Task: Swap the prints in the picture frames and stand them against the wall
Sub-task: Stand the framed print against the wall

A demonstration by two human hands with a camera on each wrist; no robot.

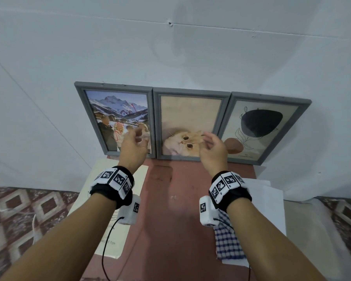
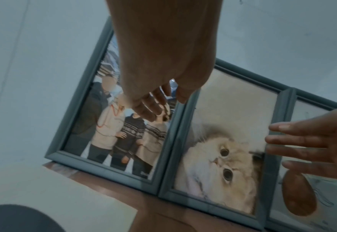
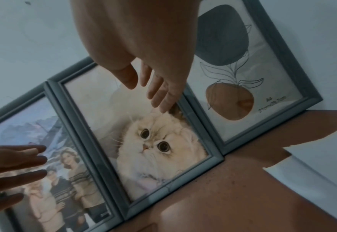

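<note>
Three grey picture frames lean side by side against the white wall. The left frame (image 1: 118,110) (image 2: 112,141) holds a mountain photo with people. A fluffy cat print fills the middle frame (image 1: 190,118) (image 2: 223,157) (image 3: 135,141). The right frame (image 1: 259,122) (image 3: 252,70) shows abstract plant art. My left hand (image 1: 133,139) (image 2: 159,103) hovers before the left frame's lower right, fingers loosely curled, holding nothing. In front of the cat frame's right edge floats my right hand (image 1: 211,142) (image 3: 153,91), fingers relaxed and empty.
The frames stand at the back of a reddish-brown table (image 1: 170,209). A cream sheet (image 1: 109,220) lies on its left side, white paper (image 1: 267,199) and a blue checked cloth (image 1: 227,242) on its right. Patterned flooring (image 1: 18,216) shows on both sides.
</note>
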